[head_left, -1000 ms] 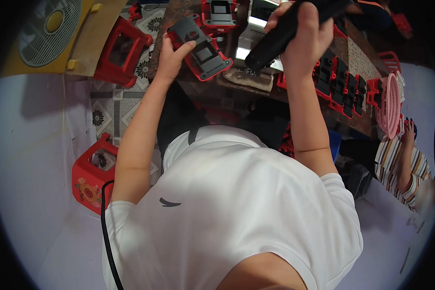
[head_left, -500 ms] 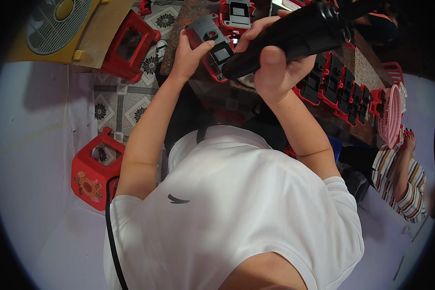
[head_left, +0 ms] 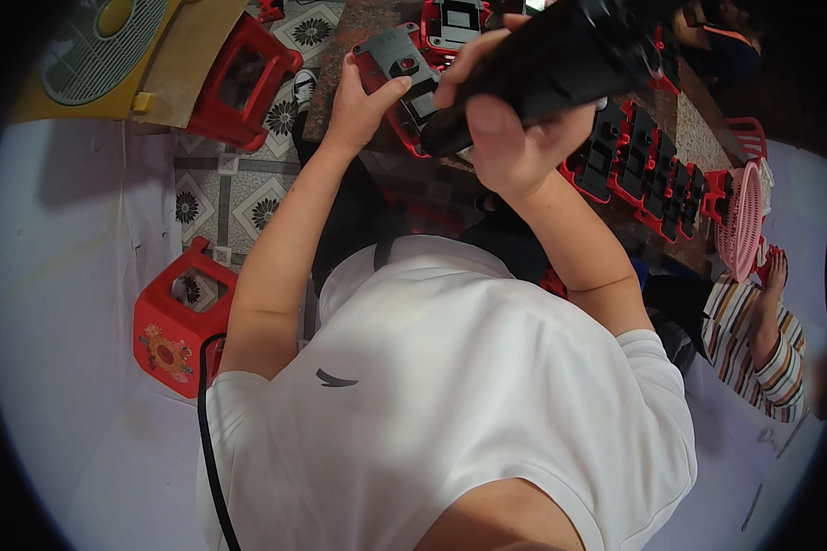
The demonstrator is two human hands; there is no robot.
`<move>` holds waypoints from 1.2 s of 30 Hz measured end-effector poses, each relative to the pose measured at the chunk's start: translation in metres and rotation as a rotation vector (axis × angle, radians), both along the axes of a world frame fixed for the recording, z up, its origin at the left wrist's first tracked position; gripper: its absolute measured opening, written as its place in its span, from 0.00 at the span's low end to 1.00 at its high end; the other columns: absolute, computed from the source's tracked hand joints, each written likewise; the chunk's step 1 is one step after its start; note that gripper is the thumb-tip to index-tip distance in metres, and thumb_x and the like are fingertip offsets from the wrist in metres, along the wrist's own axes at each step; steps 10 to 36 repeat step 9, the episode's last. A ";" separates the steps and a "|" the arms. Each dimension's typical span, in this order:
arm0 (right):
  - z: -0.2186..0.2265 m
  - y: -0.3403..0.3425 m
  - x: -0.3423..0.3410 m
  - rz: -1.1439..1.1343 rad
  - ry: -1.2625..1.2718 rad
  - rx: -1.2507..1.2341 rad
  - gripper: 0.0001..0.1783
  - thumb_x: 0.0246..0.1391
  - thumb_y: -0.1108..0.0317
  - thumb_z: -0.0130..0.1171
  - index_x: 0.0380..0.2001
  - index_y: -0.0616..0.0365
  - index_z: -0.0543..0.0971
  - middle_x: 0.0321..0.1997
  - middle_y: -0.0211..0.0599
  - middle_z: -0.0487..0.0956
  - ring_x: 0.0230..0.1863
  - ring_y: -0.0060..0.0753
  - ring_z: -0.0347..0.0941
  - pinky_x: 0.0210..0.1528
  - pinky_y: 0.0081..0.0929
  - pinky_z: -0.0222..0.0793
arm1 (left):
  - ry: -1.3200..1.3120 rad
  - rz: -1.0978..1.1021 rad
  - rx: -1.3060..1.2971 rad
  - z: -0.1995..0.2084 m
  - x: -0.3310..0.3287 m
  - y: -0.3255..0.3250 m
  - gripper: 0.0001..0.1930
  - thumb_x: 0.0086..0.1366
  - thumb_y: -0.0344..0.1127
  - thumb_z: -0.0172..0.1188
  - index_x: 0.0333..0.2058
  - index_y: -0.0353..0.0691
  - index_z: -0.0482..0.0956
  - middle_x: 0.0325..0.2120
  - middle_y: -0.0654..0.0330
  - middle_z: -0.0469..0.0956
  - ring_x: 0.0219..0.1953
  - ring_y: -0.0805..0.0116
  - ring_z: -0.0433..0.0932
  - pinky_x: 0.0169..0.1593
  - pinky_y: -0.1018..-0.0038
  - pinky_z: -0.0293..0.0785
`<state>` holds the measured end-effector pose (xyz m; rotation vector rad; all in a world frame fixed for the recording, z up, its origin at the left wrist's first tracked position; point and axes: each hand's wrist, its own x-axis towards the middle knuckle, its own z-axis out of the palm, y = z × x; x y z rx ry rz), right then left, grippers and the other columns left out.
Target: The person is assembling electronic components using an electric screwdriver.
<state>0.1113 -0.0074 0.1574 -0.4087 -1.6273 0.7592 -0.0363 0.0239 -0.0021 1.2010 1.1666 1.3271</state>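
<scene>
My left hand grips the near left side of a red and black plastic housing, its thumb pressed on the dark top face. Wrapped round a thick black electric screwdriver is my right hand, thumb along the near side. The screwdriver slants from upper right down to the housing's near right corner. Its narrow end covers that corner, so whether it touches there I cannot tell. Just beyond lies another red and black housing.
Several red and black housings stand in a row along the stone table, with a pink basket at its end. Red stools and a yellow fan are on my left. A person in a striped top sits at right.
My right hand and the screwdriver have shifted slightly left, covering more of the held housing. My left hand and that housing have hardly moved.
</scene>
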 end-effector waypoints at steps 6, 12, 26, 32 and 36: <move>0.000 -0.006 0.012 0.110 -0.181 0.253 0.41 0.51 0.51 0.65 0.55 0.63 0.53 0.38 0.49 0.73 0.29 0.34 0.77 0.31 0.27 0.78 | -0.115 -0.039 -0.003 -0.001 -0.002 -0.003 0.33 0.52 0.40 0.67 0.54 0.35 0.63 0.47 0.54 0.74 0.50 0.67 0.73 0.56 0.70 0.67; -0.001 -0.010 0.014 0.040 -0.200 0.239 0.40 0.51 0.51 0.66 0.58 0.56 0.58 0.42 0.50 0.73 0.30 0.37 0.78 0.31 0.28 0.78 | -0.045 -0.027 -0.036 0.000 -0.003 -0.005 0.34 0.53 0.41 0.66 0.56 0.35 0.61 0.49 0.54 0.73 0.51 0.65 0.73 0.57 0.69 0.66; -0.001 -0.010 0.014 0.040 -0.200 0.239 0.40 0.51 0.51 0.66 0.58 0.56 0.58 0.42 0.50 0.73 0.30 0.37 0.78 0.31 0.28 0.78 | -0.045 -0.027 -0.036 0.000 -0.003 -0.005 0.34 0.53 0.41 0.66 0.56 0.35 0.61 0.49 0.54 0.73 0.51 0.65 0.73 0.57 0.69 0.66; -0.001 -0.010 0.014 0.040 -0.200 0.239 0.40 0.51 0.51 0.66 0.58 0.56 0.58 0.42 0.50 0.73 0.30 0.37 0.78 0.31 0.28 0.78 | -0.045 -0.027 -0.036 0.000 -0.003 -0.005 0.34 0.53 0.41 0.66 0.56 0.35 0.61 0.49 0.54 0.73 0.51 0.65 0.73 0.57 0.69 0.66; -0.001 -0.010 0.014 0.040 -0.200 0.239 0.40 0.51 0.51 0.66 0.58 0.56 0.58 0.42 0.50 0.73 0.30 0.37 0.78 0.31 0.28 0.78 | -0.045 -0.027 -0.036 0.000 -0.003 -0.005 0.34 0.53 0.41 0.66 0.56 0.35 0.61 0.49 0.54 0.73 0.51 0.65 0.73 0.57 0.69 0.66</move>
